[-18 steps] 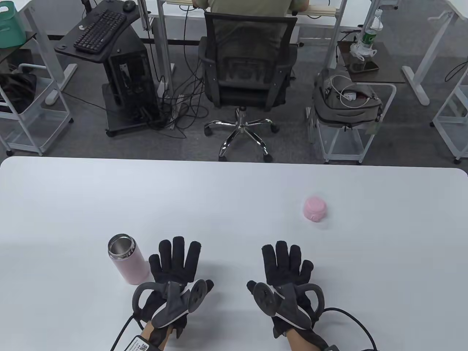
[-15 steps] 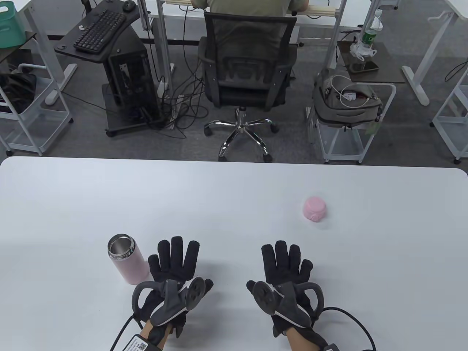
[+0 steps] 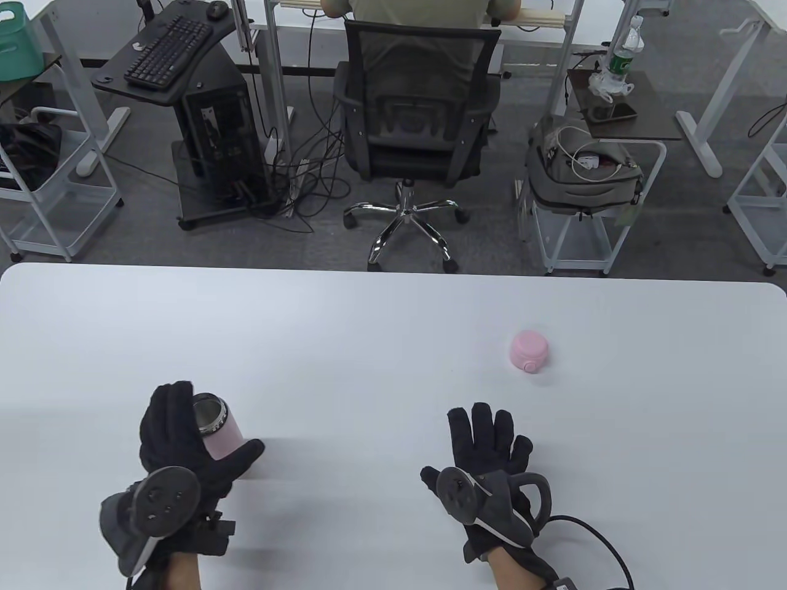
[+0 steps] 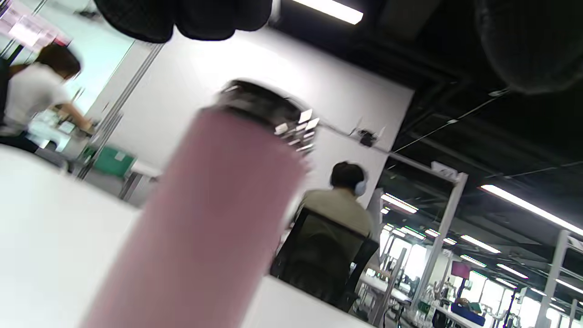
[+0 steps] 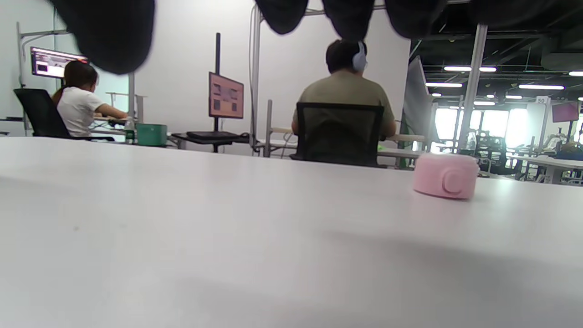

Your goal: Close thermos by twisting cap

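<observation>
Table (image 3: 393, 319) work shifts: left hand (image 3: 178, 442) has swung from flat rest to cup the open pink thermos (image 3: 216, 430), bracing it. Right hand (image 3: 486, 455) stays spread, empty; cap (image 3: 529, 351) waits well right of the thermos.

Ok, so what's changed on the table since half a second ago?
The left hand has swung left from lying flat beside the thermos and now wraps around it, fingers on its far left side, thumb on its right; whether it grips firmly is unclear. The right hand has barely shifted, open and flat. The thermos stays upright and open; the pink cap lies where it was.
</observation>
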`<state>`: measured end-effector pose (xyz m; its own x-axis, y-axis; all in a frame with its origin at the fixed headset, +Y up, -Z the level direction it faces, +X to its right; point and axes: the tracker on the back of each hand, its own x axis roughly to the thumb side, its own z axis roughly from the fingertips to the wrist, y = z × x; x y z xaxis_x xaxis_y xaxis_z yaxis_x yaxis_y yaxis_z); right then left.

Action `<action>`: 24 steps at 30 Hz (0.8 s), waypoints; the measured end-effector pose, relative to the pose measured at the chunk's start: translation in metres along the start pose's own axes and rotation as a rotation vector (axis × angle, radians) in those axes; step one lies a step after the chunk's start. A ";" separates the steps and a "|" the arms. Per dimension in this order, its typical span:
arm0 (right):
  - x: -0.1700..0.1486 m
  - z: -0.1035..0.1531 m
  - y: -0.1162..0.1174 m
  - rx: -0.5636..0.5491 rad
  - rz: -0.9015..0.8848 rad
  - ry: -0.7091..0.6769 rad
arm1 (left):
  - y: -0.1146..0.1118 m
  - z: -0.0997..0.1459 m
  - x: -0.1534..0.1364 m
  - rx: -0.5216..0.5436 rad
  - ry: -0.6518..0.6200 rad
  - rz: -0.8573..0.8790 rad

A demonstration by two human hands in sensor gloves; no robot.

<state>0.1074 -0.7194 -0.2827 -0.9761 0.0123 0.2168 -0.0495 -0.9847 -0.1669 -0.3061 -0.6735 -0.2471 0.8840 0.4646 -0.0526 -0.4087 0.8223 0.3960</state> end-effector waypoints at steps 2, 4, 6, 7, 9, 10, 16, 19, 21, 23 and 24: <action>-0.002 0.000 0.000 0.001 -0.002 0.005 | -0.010 -0.002 -0.026 -0.068 0.086 0.061; -0.004 0.000 0.001 0.004 -0.006 0.011 | -0.029 -0.004 -0.050 -0.175 0.173 0.110; -0.005 0.000 0.002 0.008 -0.006 0.012 | -0.045 -0.003 -0.061 -0.277 0.215 0.150; -0.005 0.001 0.002 0.012 -0.004 0.011 | -0.055 -0.003 -0.066 -0.331 0.243 0.170; -0.004 0.001 0.001 0.014 -0.003 0.010 | -0.066 -0.001 -0.069 -0.374 0.282 0.185; -0.004 0.001 0.001 0.015 -0.002 0.009 | -0.073 -0.001 -0.071 -0.391 0.308 0.183; -0.005 0.002 0.000 0.026 0.000 0.008 | -0.089 0.001 -0.079 -0.361 0.392 0.207; -0.005 0.002 0.000 0.033 -0.001 0.010 | -0.092 -0.001 -0.079 -0.354 0.401 0.210; -0.005 0.002 0.000 0.037 0.001 0.011 | -0.093 -0.003 -0.077 -0.350 0.397 0.205; -0.005 0.003 0.000 0.040 0.001 0.011 | -0.094 -0.005 -0.076 -0.350 0.387 0.206; -0.005 0.003 0.000 0.041 0.001 0.011 | -0.094 -0.005 -0.074 -0.351 0.389 0.202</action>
<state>0.1128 -0.7202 -0.2814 -0.9784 0.0129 0.2064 -0.0400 -0.9910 -0.1277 -0.3347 -0.7837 -0.2853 0.6586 0.6563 -0.3681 -0.6708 0.7337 0.1081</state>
